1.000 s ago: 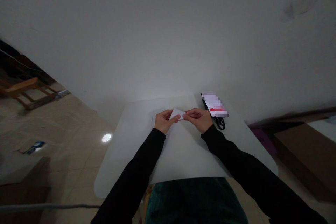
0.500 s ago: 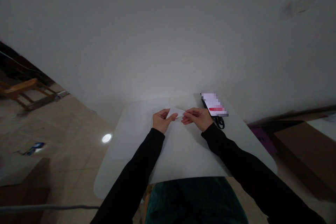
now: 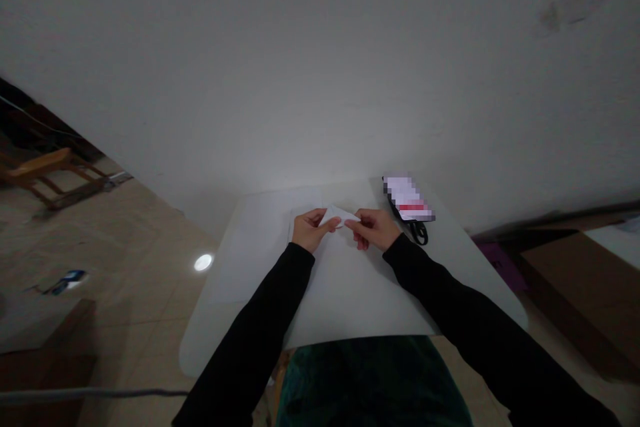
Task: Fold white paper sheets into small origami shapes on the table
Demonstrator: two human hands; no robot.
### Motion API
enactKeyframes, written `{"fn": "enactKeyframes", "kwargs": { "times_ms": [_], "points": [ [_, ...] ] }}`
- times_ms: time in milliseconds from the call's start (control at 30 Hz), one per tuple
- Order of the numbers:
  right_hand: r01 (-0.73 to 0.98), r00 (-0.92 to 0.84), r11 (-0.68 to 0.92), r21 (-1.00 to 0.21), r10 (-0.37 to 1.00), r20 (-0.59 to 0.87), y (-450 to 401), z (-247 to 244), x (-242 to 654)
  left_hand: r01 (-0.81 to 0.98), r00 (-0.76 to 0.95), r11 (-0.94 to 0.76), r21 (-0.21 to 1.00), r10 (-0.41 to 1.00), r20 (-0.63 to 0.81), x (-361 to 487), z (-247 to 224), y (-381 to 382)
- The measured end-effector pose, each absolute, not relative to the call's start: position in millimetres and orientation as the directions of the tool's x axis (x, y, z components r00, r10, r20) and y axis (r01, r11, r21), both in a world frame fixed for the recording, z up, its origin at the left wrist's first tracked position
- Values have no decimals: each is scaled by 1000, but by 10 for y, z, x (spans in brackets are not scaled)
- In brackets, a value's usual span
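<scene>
Between my two hands is a small piece of folded white paper (image 3: 339, 213), roughly triangular, held above the table. My left hand (image 3: 309, 229) pinches its left side, thumb on the near face and fingers behind. At the right corner, my right hand (image 3: 377, 229) grips the paper between thumb and index finger, its other fingers curled below. Flat white sheets (image 3: 265, 227) lie on the table to the left of my hands, partly under my left forearm.
A phone with a lit screen (image 3: 409, 199) rests on the white table (image 3: 360, 307) at the back right, a black cord (image 3: 419, 233) beside it. The wall (image 3: 320, 80) rises behind the table. Cardboard boxes (image 3: 585, 287) stand at right; a wooden chair (image 3: 45, 167) is far left.
My right thumb and index finger have closed further onto the paper's right corner, with the other fingers now curled lower. The left hand has barely shifted.
</scene>
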State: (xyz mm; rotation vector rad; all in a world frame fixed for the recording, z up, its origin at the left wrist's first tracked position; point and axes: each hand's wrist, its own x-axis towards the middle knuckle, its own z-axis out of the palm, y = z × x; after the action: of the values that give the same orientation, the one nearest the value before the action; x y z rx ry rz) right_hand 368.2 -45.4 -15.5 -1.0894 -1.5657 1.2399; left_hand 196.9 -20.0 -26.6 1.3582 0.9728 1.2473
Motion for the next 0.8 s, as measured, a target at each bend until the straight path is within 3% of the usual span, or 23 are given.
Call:
{"fn": "enactKeyframes", "kwargs": {
  "times_ms": [167,533,800],
  "points": [
    [234,-331,97,-967,943,14,-469,-159,3686,-66,245,-153,986,955,165,1953,-283,-212],
    [216,-466,6,-976,880,-97,-452,-185,3726,-59,338,-112,992,933,125,1951,-222,-265],
    [162,-400,144,-976,914,69,-432,-246,3717,-100,275,-117,988,951,140,1923,-256,-204]
  ]
}}
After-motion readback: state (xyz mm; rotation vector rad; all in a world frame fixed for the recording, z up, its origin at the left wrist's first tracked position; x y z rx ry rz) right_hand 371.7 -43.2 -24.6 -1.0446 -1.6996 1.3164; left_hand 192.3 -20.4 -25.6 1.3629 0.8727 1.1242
